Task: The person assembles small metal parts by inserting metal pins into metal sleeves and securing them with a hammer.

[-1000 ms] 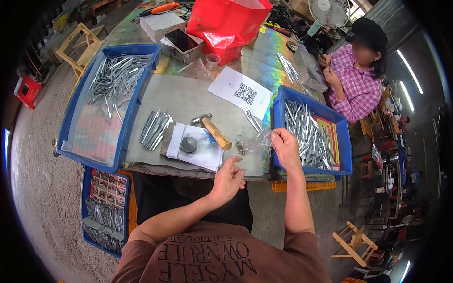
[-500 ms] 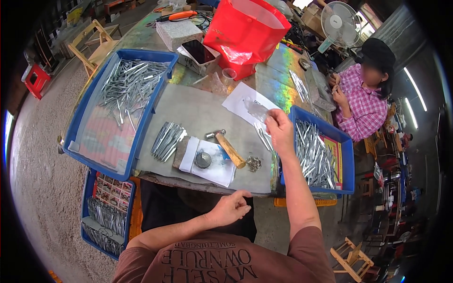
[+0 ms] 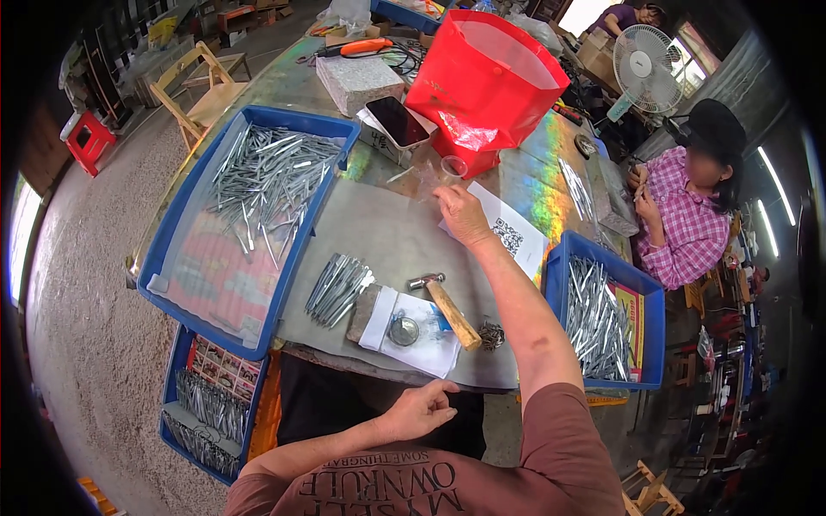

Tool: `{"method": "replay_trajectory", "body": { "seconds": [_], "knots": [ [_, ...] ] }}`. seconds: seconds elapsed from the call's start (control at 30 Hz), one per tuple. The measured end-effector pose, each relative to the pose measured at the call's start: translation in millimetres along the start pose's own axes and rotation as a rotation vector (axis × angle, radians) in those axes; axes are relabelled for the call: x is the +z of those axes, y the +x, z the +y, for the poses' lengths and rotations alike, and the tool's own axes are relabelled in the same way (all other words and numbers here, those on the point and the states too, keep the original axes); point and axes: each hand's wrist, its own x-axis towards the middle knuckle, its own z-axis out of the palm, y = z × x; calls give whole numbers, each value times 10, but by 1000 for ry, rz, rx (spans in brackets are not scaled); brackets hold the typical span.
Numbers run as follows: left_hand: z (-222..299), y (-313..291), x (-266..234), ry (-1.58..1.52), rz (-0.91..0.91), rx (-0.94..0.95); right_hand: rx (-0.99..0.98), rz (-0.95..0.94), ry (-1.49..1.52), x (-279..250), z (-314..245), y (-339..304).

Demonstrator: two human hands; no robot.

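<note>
My right hand (image 3: 463, 215) reaches over the table with its fingertips closed on a thin clear plastic bag (image 3: 428, 181), beside a clear cup (image 3: 453, 167). White paper (image 3: 525, 225) with a printed square code lies partly under my right forearm. Held low before the table's near edge, my left hand (image 3: 420, 411) has its index finger out and the others loosely curled, with nothing visible in it. Ahead of it are a hammer (image 3: 453, 314), a round metal block (image 3: 403, 330) on folded paper (image 3: 430, 348), a bundle of slim silver metal pieces (image 3: 338, 291) and a small metal pile (image 3: 491, 336).
Blue trays (image 3: 258, 344) (image 3: 651, 344) of silver pieces flank the work area; another tray (image 3: 175, 378) sits lower left. A red bag (image 3: 482, 82), a phone (image 3: 397, 120) on a box and a stone block (image 3: 357, 82) stand behind. A co-worker (image 3: 686, 211) sits at right near a fan (image 3: 645, 69).
My right hand has moved left and away from me with the clear plastic, from over the white paper to beside the cup. My left hand stays low. The whole view has shifted.
</note>
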Motion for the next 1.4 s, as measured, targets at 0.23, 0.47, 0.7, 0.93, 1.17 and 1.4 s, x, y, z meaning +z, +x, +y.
{"method": "replay_trajectory", "body": {
  "seconds": [0.23,0.47,0.7,0.93,1.17,1.4],
  "knots": [
    [-38,-7,-37,-1,8,7,-22,-99,-88,200,57,30],
    [-9,-20,-60,52,-46,-16,-17,-132,-97,222,57,81],
    [-5,-36,-58,78,-42,6,29,-164,-60,224,18,57],
    [-1,-38,-52,94,-44,20,39,-198,-42,113,-36,70],
    [-12,-61,-59,93,-49,21,143,-172,-22,45,-92,34],
    [-26,-61,-40,92,-55,45,215,-135,23,-207,-82,-113]
  ]
}}
